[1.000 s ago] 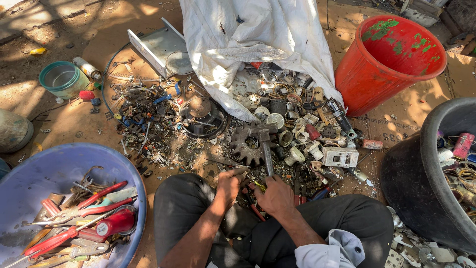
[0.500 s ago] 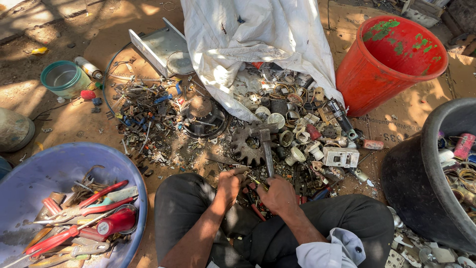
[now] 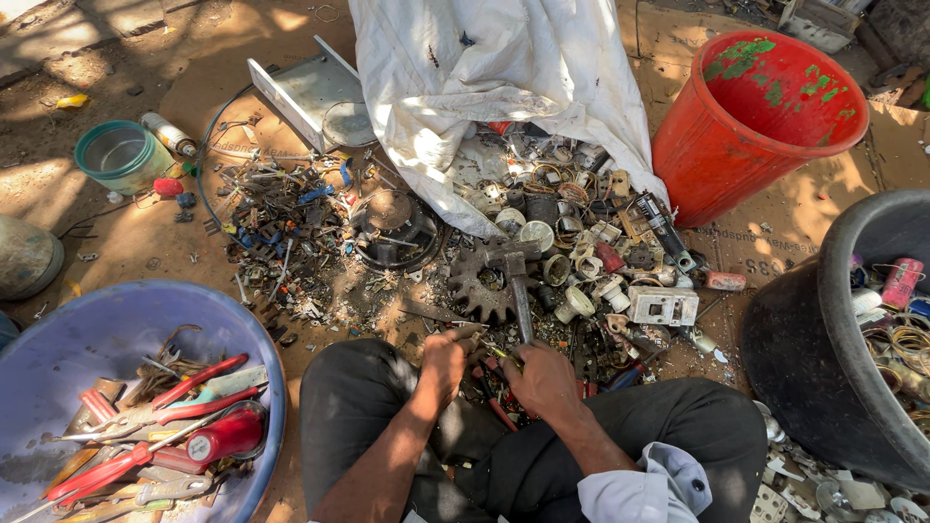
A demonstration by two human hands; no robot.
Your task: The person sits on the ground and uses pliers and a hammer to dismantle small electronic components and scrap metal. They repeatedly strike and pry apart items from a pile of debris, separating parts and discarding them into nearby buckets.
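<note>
— Anything shifted since a second ago?
— Barely; I see both hands staying low over the scrap between the knees. My left hand (image 3: 444,358) and right hand (image 3: 544,381) are both closed around a small metal piece (image 3: 496,354)

— How does it handle?
— Light, stiff, probably sharp-edged and greasy, I judge; grip its ends. The hammer (image 3: 516,281) on the toothed gear (image 3: 481,286) looks heavy; take it by the handle

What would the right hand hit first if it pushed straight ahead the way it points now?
Probably the hammer: its handle lies just beyond the right hand, running up to the rusty gear. Small scrap between them may come first; depth is unclear.
</note>
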